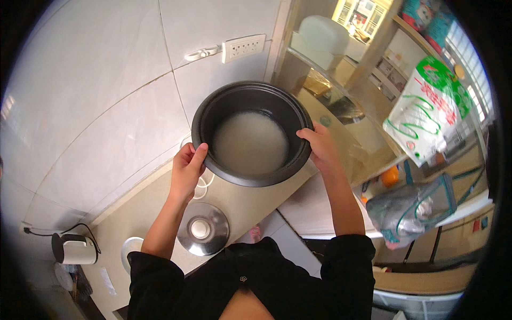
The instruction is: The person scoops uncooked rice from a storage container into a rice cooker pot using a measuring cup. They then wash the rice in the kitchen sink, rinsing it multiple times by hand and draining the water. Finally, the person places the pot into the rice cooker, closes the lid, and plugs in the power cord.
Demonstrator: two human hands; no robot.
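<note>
Between my two hands is a black rice cooker inner pot (pixel 253 180), held by its rim above the counter. Cloudy whitish water (pixel 250 141) covers its bottom; whatever lies under the water is hard to make out. My left hand (pixel 188 166) grips the rim at the near left, thumb on top. On the right side, my right hand (pixel 318 144) pinches the rim, also with the thumb uppermost. Below the pot on the counter lies a shiny metal lid (pixel 203 229) with a white knob, close to my left forearm.
A white electric kettle (pixel 79 249) stands at the far left. The tiled wall (pixel 117 106) carries a socket strip (pixel 244 48). A white and green bag (pixel 426 112) hangs at right, above a clear plastic bag (pixel 408 205). A white cord (pixel 202 186) runs behind the pot.
</note>
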